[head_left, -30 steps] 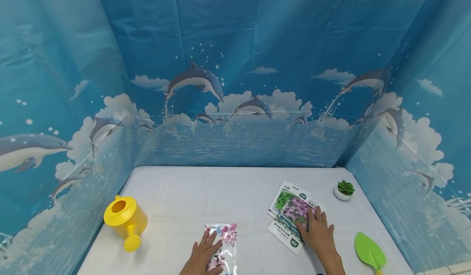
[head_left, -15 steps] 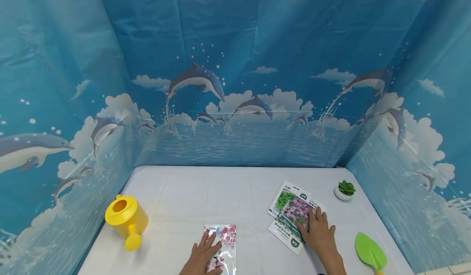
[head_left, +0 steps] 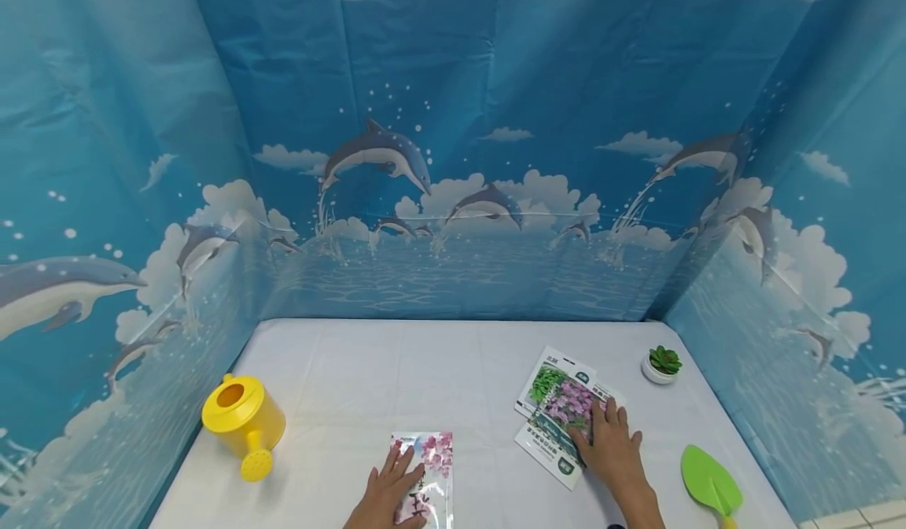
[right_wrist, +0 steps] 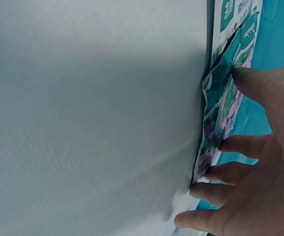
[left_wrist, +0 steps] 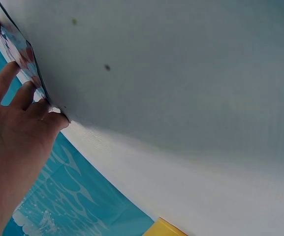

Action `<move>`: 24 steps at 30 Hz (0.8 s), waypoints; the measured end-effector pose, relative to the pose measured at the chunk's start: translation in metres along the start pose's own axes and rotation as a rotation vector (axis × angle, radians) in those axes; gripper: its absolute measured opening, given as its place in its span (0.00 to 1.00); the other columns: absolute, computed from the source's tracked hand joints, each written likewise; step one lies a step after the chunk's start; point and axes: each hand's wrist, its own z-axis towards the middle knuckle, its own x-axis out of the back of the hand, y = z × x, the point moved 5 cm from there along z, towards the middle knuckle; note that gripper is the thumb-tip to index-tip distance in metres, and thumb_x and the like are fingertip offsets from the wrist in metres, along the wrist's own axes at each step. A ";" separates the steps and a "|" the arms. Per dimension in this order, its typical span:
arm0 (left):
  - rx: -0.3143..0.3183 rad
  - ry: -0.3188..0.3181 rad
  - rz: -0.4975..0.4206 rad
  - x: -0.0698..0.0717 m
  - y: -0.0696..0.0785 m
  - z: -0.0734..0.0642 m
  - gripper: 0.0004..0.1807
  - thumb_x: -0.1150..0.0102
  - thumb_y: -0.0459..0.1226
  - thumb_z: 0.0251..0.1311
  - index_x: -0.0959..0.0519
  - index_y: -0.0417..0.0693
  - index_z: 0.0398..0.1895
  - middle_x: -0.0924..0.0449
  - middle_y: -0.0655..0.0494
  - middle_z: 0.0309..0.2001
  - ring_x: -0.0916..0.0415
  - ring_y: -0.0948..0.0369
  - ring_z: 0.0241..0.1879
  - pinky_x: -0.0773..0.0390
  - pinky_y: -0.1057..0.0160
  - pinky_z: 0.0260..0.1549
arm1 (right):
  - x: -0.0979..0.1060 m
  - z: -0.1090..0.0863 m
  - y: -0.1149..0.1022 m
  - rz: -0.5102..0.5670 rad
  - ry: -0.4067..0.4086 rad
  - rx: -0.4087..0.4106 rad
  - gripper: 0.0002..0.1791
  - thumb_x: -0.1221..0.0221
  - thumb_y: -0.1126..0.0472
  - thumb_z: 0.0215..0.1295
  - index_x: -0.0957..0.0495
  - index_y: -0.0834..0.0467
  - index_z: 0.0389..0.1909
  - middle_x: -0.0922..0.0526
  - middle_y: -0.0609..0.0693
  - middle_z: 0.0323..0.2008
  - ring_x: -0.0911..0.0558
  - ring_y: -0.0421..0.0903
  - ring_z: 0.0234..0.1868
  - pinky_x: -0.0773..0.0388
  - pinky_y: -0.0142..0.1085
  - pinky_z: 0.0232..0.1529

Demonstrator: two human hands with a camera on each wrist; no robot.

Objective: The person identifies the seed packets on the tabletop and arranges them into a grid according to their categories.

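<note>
My left hand (head_left: 388, 491) rests with spread fingers on a shiny packet (head_left: 437, 470) printed with pink blossoms, near the table's front edge. In the left wrist view that packet (left_wrist: 24, 54) is seen edge-on under the fingertips. To the right, several seed packets (head_left: 543, 383) overlap in a loose pile. The top one (head_left: 569, 403) shows purple flowers, and my right hand (head_left: 613, 446) lies over its right side, fingers apart. In the right wrist view the thumb and fingertips touch the purple-flower packet (right_wrist: 225, 110); its green end band lies over a white packet (right_wrist: 230, 19).
A yellow watering can (head_left: 244, 423) stands at the left of the white table (head_left: 340, 387). At the right are a small potted succulent (head_left: 661, 365) and a green hand trowel (head_left: 710, 480). Blue dolphin-print curtains (head_left: 460, 270) enclose the back and sides.
</note>
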 end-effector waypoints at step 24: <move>0.011 0.009 -0.005 -0.001 0.000 0.000 0.40 0.28 0.54 0.63 0.21 0.33 0.68 0.31 0.22 0.72 0.83 0.88 0.74 0.38 0.07 0.48 | -0.001 -0.004 -0.014 0.029 -0.063 0.065 0.67 0.31 0.27 0.62 0.45 0.73 0.82 0.55 0.82 0.80 0.56 0.83 0.80 0.59 0.85 0.69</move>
